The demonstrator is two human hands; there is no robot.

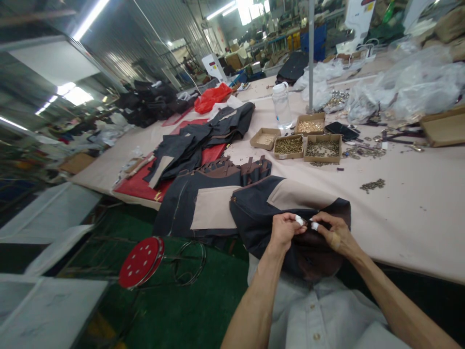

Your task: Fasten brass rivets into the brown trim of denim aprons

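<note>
Draped navy fabric piece with a beige patch (294, 196) is on the worker's side of the clear plastic bottle with a white lid (281, 109). Left hand (287, 230) pinches its edge. Right hand's (336, 235) taped fingertips sit just beside; can't tell if they grip anything. I'd hold the edge taut, fingertips close, with fabric bulk supported so its weight doesn't tug.

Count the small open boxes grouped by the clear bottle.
4: left box, middle box, right box, and back box behind the middle and right ones. None in this group looks fully hidden.
</note>
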